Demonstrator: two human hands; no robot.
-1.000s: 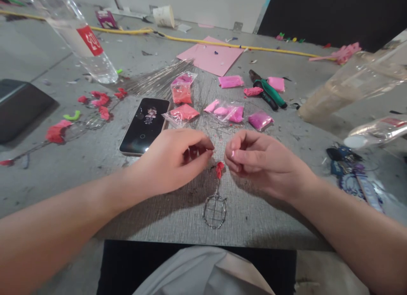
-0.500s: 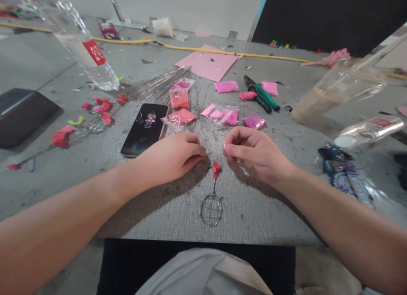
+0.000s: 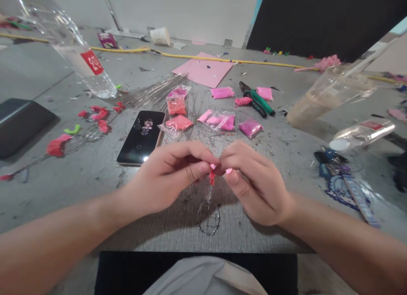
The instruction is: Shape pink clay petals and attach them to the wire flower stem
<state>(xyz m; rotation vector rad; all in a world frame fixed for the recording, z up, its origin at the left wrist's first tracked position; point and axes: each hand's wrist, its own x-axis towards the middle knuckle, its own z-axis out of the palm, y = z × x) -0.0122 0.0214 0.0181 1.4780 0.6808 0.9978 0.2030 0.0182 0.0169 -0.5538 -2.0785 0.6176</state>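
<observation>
My left hand (image 3: 173,174) is closed in a pinch, with a tiny pink bit of clay (image 3: 213,166) between thumb and forefinger. Fingertips of my right hand (image 3: 259,182) meet it there, and a second pink bit of clay (image 3: 228,171) shows at the right thumb tip. Just under the fingertips is the red clay (image 3: 212,177) on the handle end of a small wire racket (image 3: 209,218). The racket's round, crossed-wire head lies toward the table's front edge; the fingers partly cover its red end.
A phone (image 3: 140,138) lies left of the hands. Beyond them are clay packets (image 3: 218,120), pliers (image 3: 259,101) and a bundle of thin wires (image 3: 155,90). A water bottle (image 3: 92,70) stands left; a drink cup (image 3: 313,102) and a lying bottle (image 3: 362,134) are right.
Both hands have come together over the racket's red end, the right moving left and toward me. Pink clay now shows at the fingertips. The view has tilted slightly.
</observation>
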